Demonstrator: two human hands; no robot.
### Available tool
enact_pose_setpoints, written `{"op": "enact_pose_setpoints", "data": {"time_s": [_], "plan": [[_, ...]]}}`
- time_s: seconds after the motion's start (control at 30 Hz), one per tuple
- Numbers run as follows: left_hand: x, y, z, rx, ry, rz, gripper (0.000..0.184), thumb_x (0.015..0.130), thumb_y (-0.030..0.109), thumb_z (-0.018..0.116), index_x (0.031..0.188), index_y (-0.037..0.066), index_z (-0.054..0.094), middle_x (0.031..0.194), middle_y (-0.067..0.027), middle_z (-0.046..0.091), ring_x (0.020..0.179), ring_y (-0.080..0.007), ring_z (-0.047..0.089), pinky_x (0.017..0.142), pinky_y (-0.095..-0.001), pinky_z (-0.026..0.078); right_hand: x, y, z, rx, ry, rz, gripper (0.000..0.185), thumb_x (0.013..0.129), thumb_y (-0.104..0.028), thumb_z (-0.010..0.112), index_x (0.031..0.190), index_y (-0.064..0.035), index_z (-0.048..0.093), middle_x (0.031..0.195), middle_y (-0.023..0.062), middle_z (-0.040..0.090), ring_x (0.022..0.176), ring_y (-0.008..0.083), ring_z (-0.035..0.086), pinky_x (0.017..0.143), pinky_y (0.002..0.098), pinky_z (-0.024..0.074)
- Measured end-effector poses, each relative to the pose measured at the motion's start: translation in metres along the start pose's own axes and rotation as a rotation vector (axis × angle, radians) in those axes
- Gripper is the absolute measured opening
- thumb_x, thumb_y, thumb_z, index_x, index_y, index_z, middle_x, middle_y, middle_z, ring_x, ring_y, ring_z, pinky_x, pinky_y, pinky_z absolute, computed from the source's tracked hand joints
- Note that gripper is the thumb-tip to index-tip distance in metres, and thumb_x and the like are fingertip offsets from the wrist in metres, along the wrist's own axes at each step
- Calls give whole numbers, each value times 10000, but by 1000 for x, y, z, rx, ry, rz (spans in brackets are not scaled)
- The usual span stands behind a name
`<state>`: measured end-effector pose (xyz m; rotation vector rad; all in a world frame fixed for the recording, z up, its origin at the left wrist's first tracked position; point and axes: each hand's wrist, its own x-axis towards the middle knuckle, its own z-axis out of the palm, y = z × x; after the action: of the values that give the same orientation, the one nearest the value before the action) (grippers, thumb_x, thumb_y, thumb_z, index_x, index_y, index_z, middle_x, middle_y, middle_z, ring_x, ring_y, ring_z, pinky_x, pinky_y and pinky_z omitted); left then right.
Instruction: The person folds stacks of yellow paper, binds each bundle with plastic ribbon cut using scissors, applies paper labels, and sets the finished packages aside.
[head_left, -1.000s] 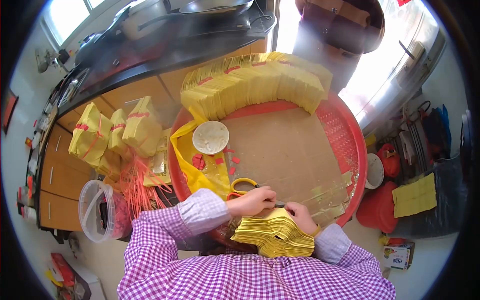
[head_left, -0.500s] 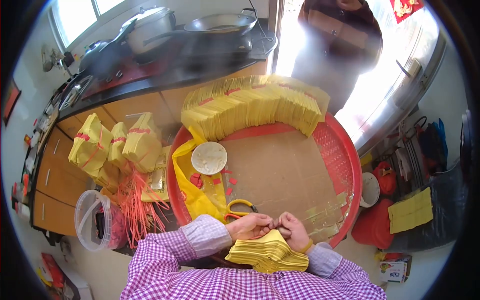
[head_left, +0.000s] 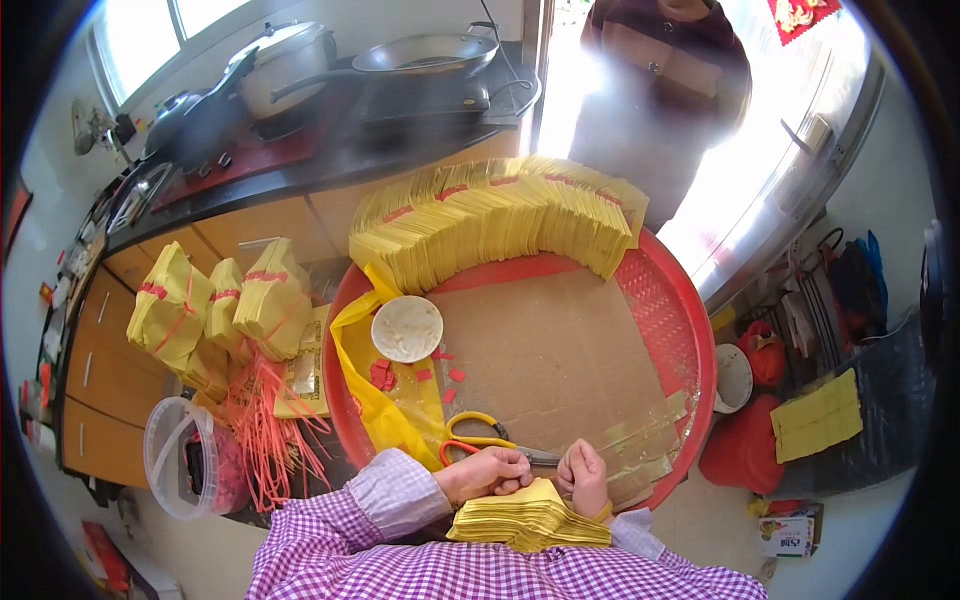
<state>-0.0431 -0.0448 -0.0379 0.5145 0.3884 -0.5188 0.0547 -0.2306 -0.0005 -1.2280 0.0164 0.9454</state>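
Observation:
My left hand [head_left: 490,472] is closed, its fingertips pinched just above a folded bundle of yellow paper [head_left: 530,518] that rests against my body. Close by on the right, my right hand [head_left: 583,476] is curled shut over the bundle's other end. What the fingers pinch is too small or hidden to make out. Beyond my hands lie scissors [head_left: 478,428] with yellow and orange handles, their blades partly behind my fingers. They rest on a brown cardboard sheet [head_left: 550,350] inside a round red tray [head_left: 690,300].
A long curved row of yellow folded paper [head_left: 490,225] lines the tray's far side. A white bowl [head_left: 407,329] sits on a yellow bag [head_left: 385,410]. Leftward are tied yellow bundles [head_left: 272,310], pink strips [head_left: 270,430] and a clear bucket [head_left: 180,455]. A person [head_left: 665,90] stands beyond the tray.
My hands have drawn apart, the right one shifting slightly right and away from the left. The scissors' blades now show between them. The whole view has shifted slightly.

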Motion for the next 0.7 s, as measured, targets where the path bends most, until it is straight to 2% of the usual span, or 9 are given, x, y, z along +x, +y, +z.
{"op": "enact_pose_setpoints", "data": {"time_s": [0.17,0.3,0.5,0.63,0.7], "plan": [[-2,5,3,118,17,-1,119,975,73,494,875,52,553,859,-45,593,574,-55,403,501,-162,306,-12,-14,0,147,87,183,182,982,-147,482,948,-26,614,760,36,612,621,75,493,543,172,388],[1,5,5,155,40,-4,123,973,69,487,877,48,561,831,-34,581,570,-54,399,493,-163,294,-16,-13,-11,-397,-165,139,173,952,-115,534,1010,-5,655,854,61,660,718,82,543,635,174,437],[1,2,2,159,40,22,166,978,102,488,846,60,580,786,-24,592,552,-47,403,475,-165,299,7,15,-19,-330,-160,80,120,926,-80,558,926,-10,655,823,46,647,709,67,530,628,175,427],[4,0,-2,134,-5,51,167,975,111,497,842,64,586,777,-22,591,535,-46,388,463,-165,278,17,17,-8,-548,-241,-204,79,918,-58,551,924,-34,626,825,38,645,674,57,527,586,153,405],[2,-2,-1,124,-2,50,158,974,104,495,847,63,580,773,-20,581,535,-48,382,465,-164,274,15,19,-7,-430,-232,-126,72,919,-61,552,925,-36,620,820,38,643,658,56,519,575,153,399]]}}
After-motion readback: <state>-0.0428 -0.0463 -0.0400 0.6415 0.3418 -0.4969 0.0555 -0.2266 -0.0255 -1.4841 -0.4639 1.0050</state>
